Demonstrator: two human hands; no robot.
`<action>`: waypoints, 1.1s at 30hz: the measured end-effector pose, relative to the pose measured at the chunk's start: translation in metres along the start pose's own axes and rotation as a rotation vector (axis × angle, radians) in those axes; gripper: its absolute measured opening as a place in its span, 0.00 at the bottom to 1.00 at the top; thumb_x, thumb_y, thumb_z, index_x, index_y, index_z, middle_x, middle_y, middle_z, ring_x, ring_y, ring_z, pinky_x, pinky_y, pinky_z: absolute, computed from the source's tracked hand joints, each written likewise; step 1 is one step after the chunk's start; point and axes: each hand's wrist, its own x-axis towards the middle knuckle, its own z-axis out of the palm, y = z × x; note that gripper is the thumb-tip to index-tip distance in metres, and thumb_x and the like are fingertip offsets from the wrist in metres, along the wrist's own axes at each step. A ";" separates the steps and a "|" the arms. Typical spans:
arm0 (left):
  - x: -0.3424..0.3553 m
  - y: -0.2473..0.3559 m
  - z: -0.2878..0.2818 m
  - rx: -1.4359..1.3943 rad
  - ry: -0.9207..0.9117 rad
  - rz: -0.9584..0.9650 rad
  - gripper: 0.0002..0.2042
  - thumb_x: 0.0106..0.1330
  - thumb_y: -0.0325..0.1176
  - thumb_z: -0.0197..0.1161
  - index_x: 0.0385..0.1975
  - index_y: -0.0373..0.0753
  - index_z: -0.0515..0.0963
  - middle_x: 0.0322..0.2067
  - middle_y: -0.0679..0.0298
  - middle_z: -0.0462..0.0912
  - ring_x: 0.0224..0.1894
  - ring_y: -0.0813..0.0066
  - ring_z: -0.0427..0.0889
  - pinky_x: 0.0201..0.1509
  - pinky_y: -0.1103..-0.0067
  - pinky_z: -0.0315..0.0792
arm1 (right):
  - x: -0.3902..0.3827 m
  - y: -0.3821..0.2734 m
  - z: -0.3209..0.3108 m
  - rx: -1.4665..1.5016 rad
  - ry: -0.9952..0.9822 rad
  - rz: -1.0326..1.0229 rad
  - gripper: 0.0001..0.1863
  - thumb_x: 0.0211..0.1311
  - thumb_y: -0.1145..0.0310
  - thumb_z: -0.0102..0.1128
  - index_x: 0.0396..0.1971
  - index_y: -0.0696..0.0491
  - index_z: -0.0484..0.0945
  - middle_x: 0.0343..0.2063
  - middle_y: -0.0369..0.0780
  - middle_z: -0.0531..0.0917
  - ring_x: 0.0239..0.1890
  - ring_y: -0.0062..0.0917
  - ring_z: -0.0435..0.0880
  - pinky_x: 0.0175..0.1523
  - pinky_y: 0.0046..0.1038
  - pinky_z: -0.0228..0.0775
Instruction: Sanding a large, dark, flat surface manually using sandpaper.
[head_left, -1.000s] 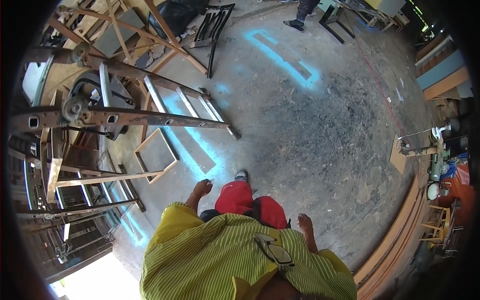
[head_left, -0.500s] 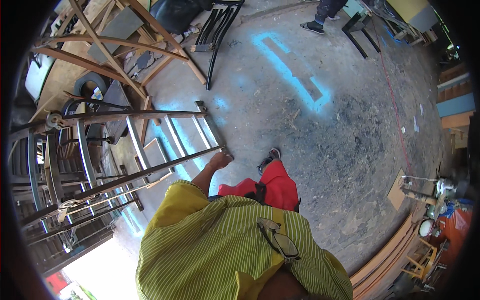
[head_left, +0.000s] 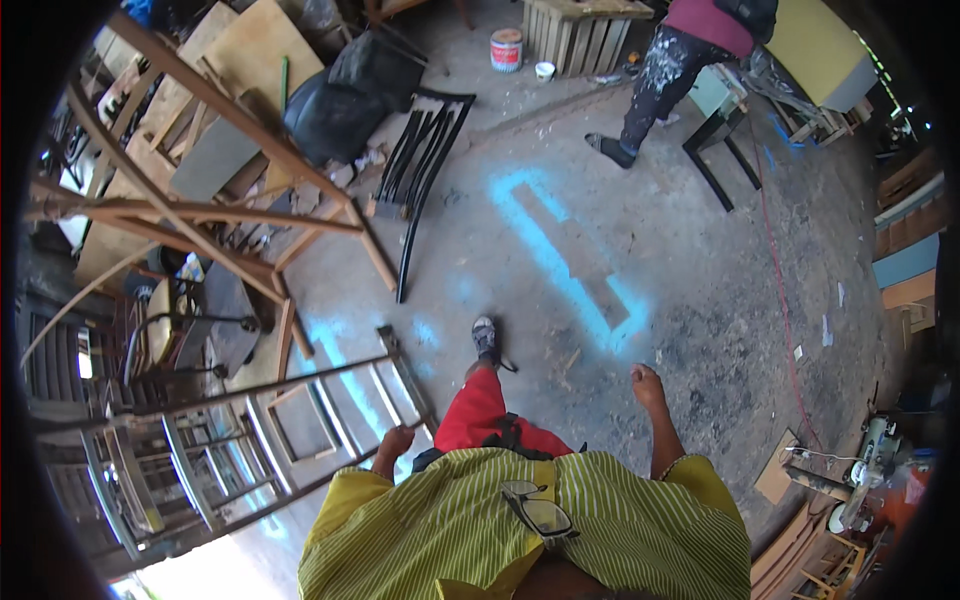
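I am walking on a concrete floor (head_left: 690, 290), one foot in a dark shoe (head_left: 485, 336) set forward. My left hand (head_left: 396, 441) hangs low at my side with its fingers curled and nothing visible in it. Close by on its left lies a long ladder (head_left: 352, 412) with pale rungs; in this view the hand appears just apart from its end. Out to the right, my right hand (head_left: 648, 386) swings over bare floor, loosely closed, and I see nothing in it. Blue spray paint (head_left: 540, 235) outlines a long shape on the floor ahead.
A black slatted metal frame (head_left: 425, 150) lies ahead left, near leaning wooden beams (head_left: 330, 190). Another person (head_left: 665, 85) stands beside a black angled frame (head_left: 706, 180). A paint bucket (head_left: 506, 52) and a slatted crate (head_left: 580, 40) stand farther off. A red cord (head_left: 783, 290) runs along the right.
I have stepped forward, and the painted outline sits lower in view. My left hand has drawn back beside me; my right hand has come into view. More of the other person shows.
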 end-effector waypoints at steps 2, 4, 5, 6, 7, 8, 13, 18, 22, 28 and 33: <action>0.031 -0.016 -0.010 -0.332 0.040 -0.185 0.06 0.47 0.29 0.49 0.16 0.36 0.72 0.25 0.53 0.76 0.30 0.57 0.77 0.31 0.69 0.73 | 0.037 -0.024 0.000 0.009 -0.007 0.010 0.15 0.56 0.63 0.43 0.37 0.55 0.73 0.35 0.47 0.76 0.40 0.40 0.74 0.46 0.31 0.64; 0.080 -0.041 -0.036 -0.247 0.172 -0.089 0.06 0.47 0.29 0.49 0.15 0.36 0.72 0.24 0.54 0.76 0.29 0.58 0.77 0.30 0.69 0.73 | 0.062 -0.048 0.001 -0.027 -0.053 0.118 0.15 0.56 0.62 0.42 0.36 0.55 0.73 0.36 0.48 0.76 0.40 0.40 0.74 0.45 0.32 0.65; 0.103 -0.055 -0.053 -0.151 0.166 0.049 0.05 0.46 0.29 0.50 0.16 0.37 0.72 0.23 0.55 0.76 0.28 0.59 0.77 0.29 0.70 0.73 | 0.069 -0.057 0.003 -0.029 -0.163 0.168 0.16 0.56 0.61 0.42 0.35 0.55 0.74 0.35 0.48 0.76 0.40 0.40 0.74 0.45 0.31 0.65; 0.138 -0.067 -0.072 -0.055 0.215 0.249 0.04 0.45 0.29 0.51 0.16 0.38 0.72 0.22 0.56 0.76 0.27 0.60 0.77 0.28 0.70 0.73 | 0.073 -0.062 0.005 0.046 -0.188 0.114 0.15 0.55 0.61 0.43 0.34 0.54 0.74 0.34 0.48 0.76 0.38 0.42 0.74 0.44 0.34 0.65; 0.177 -0.078 -0.094 0.034 0.184 0.216 0.03 0.45 0.29 0.51 0.17 0.39 0.72 0.22 0.57 0.76 0.27 0.61 0.77 0.29 0.71 0.73 | 0.075 -0.063 0.010 0.048 -0.169 0.172 0.14 0.54 0.61 0.43 0.33 0.54 0.73 0.32 0.49 0.76 0.37 0.44 0.73 0.43 0.37 0.64; 0.206 -0.085 -0.114 0.167 0.114 0.264 0.03 0.45 0.28 0.51 0.19 0.39 0.72 0.22 0.58 0.75 0.27 0.62 0.76 0.30 0.71 0.73 | 0.075 -0.058 0.015 0.117 -0.153 0.117 0.14 0.54 0.61 0.44 0.33 0.54 0.74 0.32 0.48 0.76 0.37 0.44 0.73 0.43 0.37 0.65; 0.361 -0.086 -0.233 0.117 0.282 0.197 0.04 0.50 0.27 0.49 0.24 0.36 0.70 0.32 0.54 0.75 0.34 0.57 0.75 0.34 0.69 0.72 | 0.069 0.042 0.081 0.056 -0.154 0.082 0.12 0.50 0.63 0.47 0.30 0.54 0.74 0.31 0.47 0.77 0.36 0.39 0.76 0.39 0.35 0.67; 0.456 -0.047 -0.305 -0.126 0.365 0.228 0.07 0.53 0.27 0.45 0.26 0.37 0.71 0.38 0.51 0.74 0.38 0.57 0.75 0.38 0.70 0.71 | 0.098 0.113 0.123 0.360 -0.375 0.161 0.10 0.50 0.66 0.47 0.28 0.54 0.74 0.29 0.48 0.76 0.34 0.41 0.75 0.36 0.34 0.66; 0.472 -0.042 -0.302 -0.199 0.275 0.112 0.07 0.52 0.29 0.46 0.27 0.37 0.72 0.40 0.53 0.74 0.39 0.57 0.75 0.42 0.71 0.70 | 0.190 0.061 0.039 0.066 -0.274 0.114 0.10 0.50 0.66 0.46 0.28 0.55 0.73 0.28 0.49 0.76 0.33 0.41 0.75 0.36 0.35 0.66; 0.420 -0.069 -0.254 -0.233 0.126 -0.175 0.10 0.54 0.32 0.46 0.30 0.37 0.73 0.40 0.53 0.74 0.41 0.56 0.73 0.43 0.71 0.69 | 0.396 -0.047 -0.072 -0.013 -0.312 0.270 0.15 0.55 0.61 0.40 0.28 0.56 0.73 0.29 0.51 0.75 0.36 0.45 0.74 0.39 0.38 0.65; 0.406 -0.080 -0.231 -0.553 0.082 -0.483 0.17 0.54 0.42 0.48 0.37 0.38 0.74 0.39 0.50 0.74 0.43 0.53 0.72 0.46 0.68 0.66 | 0.549 -0.097 -0.095 0.102 -0.265 0.007 0.14 0.57 0.62 0.42 0.21 0.56 0.70 0.12 0.35 0.70 0.13 0.18 0.70 0.19 0.21 0.63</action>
